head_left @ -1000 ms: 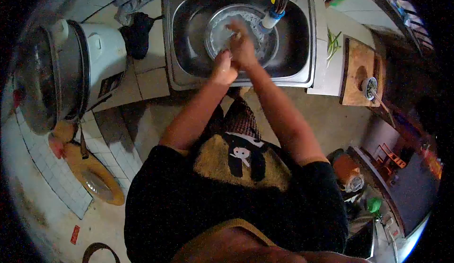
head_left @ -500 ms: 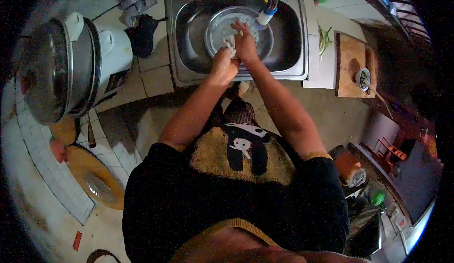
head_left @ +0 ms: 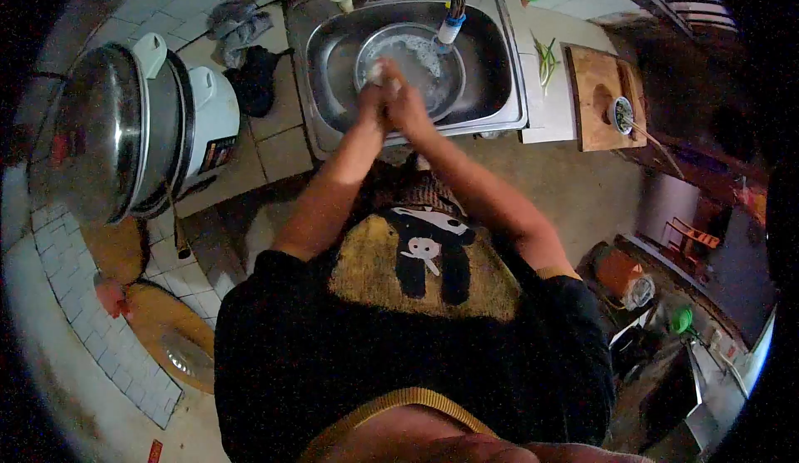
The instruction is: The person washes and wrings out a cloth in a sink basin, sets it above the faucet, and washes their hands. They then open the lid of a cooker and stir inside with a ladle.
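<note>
My left hand and my right hand are pressed together over the near left part of a round metal basin. Both are closed around a small whitish clump, which shows at the fingertips; its kind is too blurred to tell. Cloudy water with pale foam fills the basin. The basin sits inside the stainless steel sink. Above its far right side hangs the faucet, with a white and blue tip.
Left of the sink are a dark cloth, a grey cloth and a large lidded pot. To the right lie green onions and a wooden board holding a small bowl with a utensil.
My hands have come together around the whitish pieces, which showed more openly in my left hand before. My right fingers, spread earlier, have folded in. The whole view has shifted slightly.
</note>
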Demonstrator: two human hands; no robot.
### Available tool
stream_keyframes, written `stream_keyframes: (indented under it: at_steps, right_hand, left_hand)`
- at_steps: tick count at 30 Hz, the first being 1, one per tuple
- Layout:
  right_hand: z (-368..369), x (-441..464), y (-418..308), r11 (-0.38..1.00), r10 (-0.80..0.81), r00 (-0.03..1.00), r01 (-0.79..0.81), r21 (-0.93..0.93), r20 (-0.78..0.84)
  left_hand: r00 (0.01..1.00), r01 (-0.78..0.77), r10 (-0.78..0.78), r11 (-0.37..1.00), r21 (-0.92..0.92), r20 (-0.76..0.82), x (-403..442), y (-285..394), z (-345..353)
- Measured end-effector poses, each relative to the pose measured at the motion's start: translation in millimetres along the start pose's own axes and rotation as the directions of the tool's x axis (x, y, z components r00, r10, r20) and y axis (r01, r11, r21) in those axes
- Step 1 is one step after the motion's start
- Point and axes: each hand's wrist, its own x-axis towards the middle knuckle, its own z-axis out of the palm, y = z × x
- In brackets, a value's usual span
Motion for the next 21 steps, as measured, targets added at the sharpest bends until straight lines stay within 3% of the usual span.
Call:
stream_keyframes:
  at_steps: [2, 3, 5, 6, 8, 9, 10, 11, 13, 14, 16, 17, 18, 20, 21]
  right_hand:
    - [-8, -7, -38, 0.989, 0.04, 0.965, -0.075, 0.13, 0.259]
    - [-5, -4, -34, 0.989, 0.043, 0.966, -0.077, 0.127, 0.254]
    - [2, 7, -5, 0.842, 0.382, 0.904, -0.425, 0.333, 0.191]
    - [8, 9, 22, 0.84, 0.386, 0.903, -0.428, 0.334, 0.188]
    - [14, 4, 79, 0.529, 0.577, 0.675, -0.738, 0.418, 0.461]
    - [13, -1, 79, 0.339, 0.604, 0.629, -0.758, 0.557, 0.489]
    - [15, -12, 93, 0.333, 0.606, 0.625, -0.762, 0.556, 0.493]
    - [16, -22, 107, 0.429, 0.574, 0.681, -0.723, 0.541, 0.455]
    - [-13, 7, 52, -0.19, 0.645, 0.443, -0.696, 0.693, 0.622]
    - [-19, 14, 41, -0.199, 0.64, 0.444, -0.693, 0.693, 0.628]
    - [-26, 17, 38, -0.122, 0.512, 0.54, -0.724, 0.679, 0.668]
    - [-20, 12, 49, -0.08, 0.444, 0.611, -0.701, 0.708, 0.655]
    - [-20, 11, 59, -0.09, 0.445, 0.606, -0.701, 0.707, 0.659]
    - [-22, 8, 75, 0.39, 0.371, 0.526, -0.836, 0.386, 0.765]
    - [-21, 6, 79, 0.4, 0.344, 0.621, -0.776, 0.488, 0.704]
  left_hand:
    - [0.98, -0.056, 0.107, 0.956, -0.288, 0.166, -19, 6, 10]
    - [0.98, -0.051, 0.102, 0.957, -0.285, 0.17, -28, 15, 24]
    - [0.99, -0.03, 0.026, 0.999, -0.024, -0.139, -44, 25, 51]
    - [0.999, 0.041, -0.041, 0.997, -0.059, -0.004, -6, 0, 6]
    - [1.0, 0.006, -0.006, 0.998, 0.059, 0.006, -24, 11, 22]
    - [1.0, 0.006, -0.006, 0.998, 0.062, 0.0, -29, 22, 28]
    - [0.995, 0.1, -0.1, 0.995, -0.003, 0.02, -34, 32, 28]
    - [0.982, 0.189, -0.186, 0.979, -0.072, 0.044, -38, 41, 30]
    - [0.975, 0.221, -0.22, 0.975, -0.03, 0.042, -34, 44, 20]
    - [0.963, 0.265, -0.266, 0.964, 0.026, 0.051, -29, 45, 14]
    - [0.954, 0.297, -0.299, 0.953, 0.059, 0.037, -29, 49, 15]
    - [0.964, 0.261, -0.264, 0.927, 0.269, -0.026, -29, 50, 15]
    - [0.972, 0.231, -0.219, 0.855, 0.465, -0.08, -30, 49, 14]
    - [0.966, 0.26, -0.213, 0.815, 0.518, -0.15, -27, 49, 9]
    - [0.977, 0.212, -0.166, 0.833, 0.51, -0.135, -26, 47, 8]
